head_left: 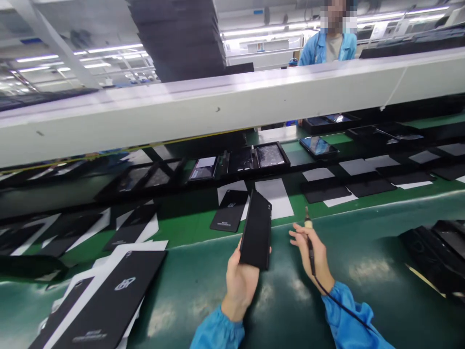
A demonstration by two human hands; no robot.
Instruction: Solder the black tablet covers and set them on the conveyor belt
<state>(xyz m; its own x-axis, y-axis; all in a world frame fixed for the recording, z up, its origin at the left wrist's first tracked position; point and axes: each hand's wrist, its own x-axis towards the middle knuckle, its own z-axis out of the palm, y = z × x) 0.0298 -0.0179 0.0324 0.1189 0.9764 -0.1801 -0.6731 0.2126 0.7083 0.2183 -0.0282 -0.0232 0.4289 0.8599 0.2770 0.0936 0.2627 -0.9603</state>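
My left hand (242, 283) is closed around the lower end of a black tablet back cover (256, 232), held up at a steep tilt above the green bench. To its right, my right hand (313, 249) grips a soldering iron (308, 224) with a metal tip, a pale collar and a black cable trailing down over the blue sleeve. The tip points up and away from me, apart from the cover. Just behind the held cover, another black back cover (229, 209) with a logo lies on white paper (274, 198).
A stack of black covers and white sheets (109, 295) lies at the left. Tablet parts in black trays (271, 156) line the green belt (189, 223) under a white beam (218, 109). Black parts (436, 257) sit at the right. A person in blue (312, 51) stands beyond.
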